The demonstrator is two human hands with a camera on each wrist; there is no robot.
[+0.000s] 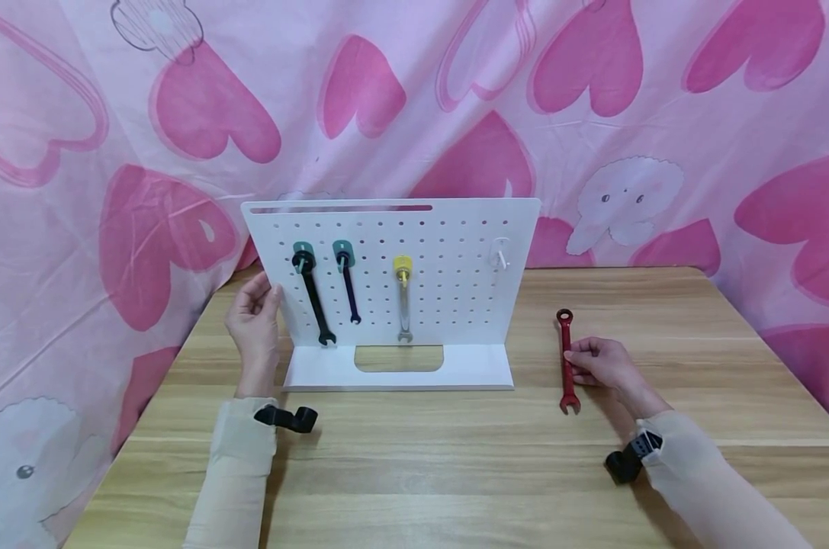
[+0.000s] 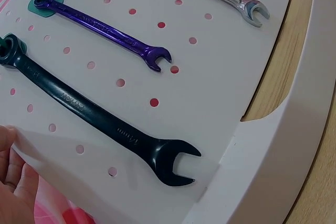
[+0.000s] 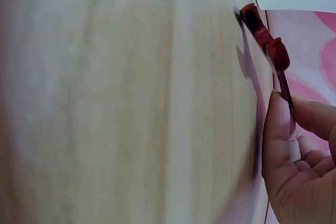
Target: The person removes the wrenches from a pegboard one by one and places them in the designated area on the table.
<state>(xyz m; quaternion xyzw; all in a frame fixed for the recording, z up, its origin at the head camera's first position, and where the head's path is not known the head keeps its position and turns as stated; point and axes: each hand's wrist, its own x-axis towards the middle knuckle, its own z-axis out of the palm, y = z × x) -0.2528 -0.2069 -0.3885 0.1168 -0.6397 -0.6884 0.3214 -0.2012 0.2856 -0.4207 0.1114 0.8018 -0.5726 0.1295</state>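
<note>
A white pegboard stand (image 1: 455, 305) is upright on the table, with wrenches hanging from its hooks. My left hand (image 1: 255, 313) grips its left edge, thumb at the front and the other fingers curled at the side. Nearest that hand hangs a black wrench (image 2: 79, 106), then a smaller purple wrench (image 2: 105, 29), both on green hooks. A silver wrench (image 1: 404, 309) hangs from a yellow hook (image 1: 403, 264). To the right of the board, my right hand (image 1: 602, 362) pinches a red wrench (image 1: 567, 358) by its shaft, ring end pointing away and open end toward me.
A white hook (image 1: 500, 255) at the board's upper right bears nothing. The wooden table (image 1: 414, 473) reaches back to a pink curtain (image 1: 400, 160) with hearts. Black camera mounts (image 1: 287, 418) are strapped to both wrists.
</note>
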